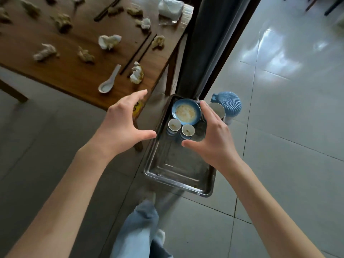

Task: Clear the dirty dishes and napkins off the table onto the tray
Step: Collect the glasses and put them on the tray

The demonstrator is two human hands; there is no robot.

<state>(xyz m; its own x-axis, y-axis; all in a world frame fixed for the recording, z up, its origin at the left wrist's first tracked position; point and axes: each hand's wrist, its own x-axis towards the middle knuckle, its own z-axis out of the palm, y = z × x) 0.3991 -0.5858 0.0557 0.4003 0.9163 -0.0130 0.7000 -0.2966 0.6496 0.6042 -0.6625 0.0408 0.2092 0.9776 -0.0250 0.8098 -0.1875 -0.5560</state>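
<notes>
While both bare hands hover with fingers spread and nothing in them, the rectangular stainless-steel tray [178,172] lies below and between them. The left hand [122,124] hangs over the near corner of the wooden table [61,77], its thumb pointing toward the tray's left rim. The right hand [214,135] is over the tray's right rim, fingertips beside the soiled round blue plate [186,111] at the tray's far end. Two small white cups [181,127] stand just in front of that plate, near the right thumb. On the tabletop, well apart from either hand, lie crumpled paper napkins [109,41], dark chopsticks [137,53] and, near the front edge, a white ceramic soup spoon [108,81]. A blue shell-shaped stool [229,103] stands beside the tray's far right corner.
</notes>
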